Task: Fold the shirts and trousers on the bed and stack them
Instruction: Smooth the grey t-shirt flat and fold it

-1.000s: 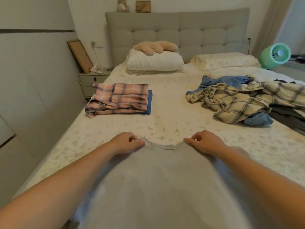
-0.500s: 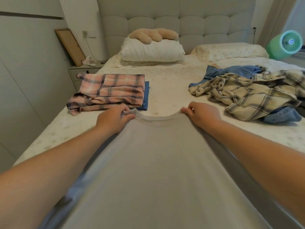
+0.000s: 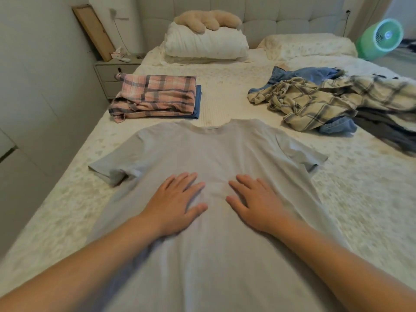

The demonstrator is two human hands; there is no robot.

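A grey T-shirt (image 3: pixel 213 149) lies spread flat on the bed (image 3: pixel 360 199), collar away from me, both sleeves out to the sides. My left hand (image 3: pixel 175 203) and my right hand (image 3: pixel 256 203) press flat on its chest, fingers straight, side by side. A folded stack sits at the far left: a pink plaid garment (image 3: pixel 155 95) on top of a blue one (image 3: pixel 197 102). At the far right lies an unfolded heap with a cream plaid shirt (image 3: pixel 315 102), blue denim (image 3: pixel 304 74) and dark clothes (image 3: pixel 387 124).
A white pillow (image 3: pixel 207 45) with a beige plush toy (image 3: pixel 207 19) and a second pillow (image 3: pixel 308 45) lie at the headboard. A nightstand (image 3: pixel 114 70) and a leaning frame (image 3: pixel 94 30) stand at the left, a green fan (image 3: pixel 380 39) at the right.
Both hands have let go of the shirt's collar and moved back toward me; they now lie flat on its chest. The shirt went from held up to spread on the bed.
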